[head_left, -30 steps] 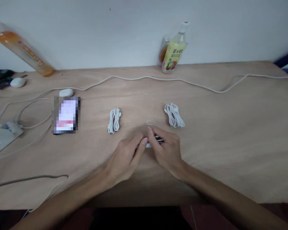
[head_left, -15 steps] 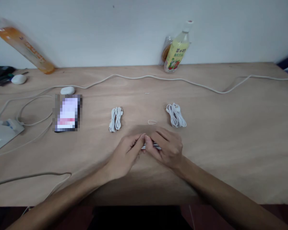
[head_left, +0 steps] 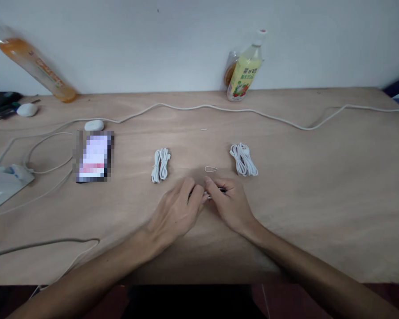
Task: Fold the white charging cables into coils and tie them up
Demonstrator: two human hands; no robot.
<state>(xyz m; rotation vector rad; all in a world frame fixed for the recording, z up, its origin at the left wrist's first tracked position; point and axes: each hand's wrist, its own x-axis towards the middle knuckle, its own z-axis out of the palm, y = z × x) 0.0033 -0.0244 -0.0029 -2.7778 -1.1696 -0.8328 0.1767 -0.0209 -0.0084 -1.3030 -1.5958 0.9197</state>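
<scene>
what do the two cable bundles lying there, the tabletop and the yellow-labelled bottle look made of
Cable bundles: probably smooth plastic or rubber sheathing; evenly white loops. Tabletop: wood or wood-look laminate, dull; faint brown grain. Yellow-labelled bottle: likely smooth, clear plastic, perhaps glass; see-through neck.

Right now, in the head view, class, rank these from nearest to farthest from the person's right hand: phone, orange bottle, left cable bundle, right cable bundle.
From the right hand:
1. Right cable bundle: just beyond the hand.
2. Left cable bundle: off to the left.
3. Phone: farther left.
4. Orange bottle: back left, by the wall.
</scene>
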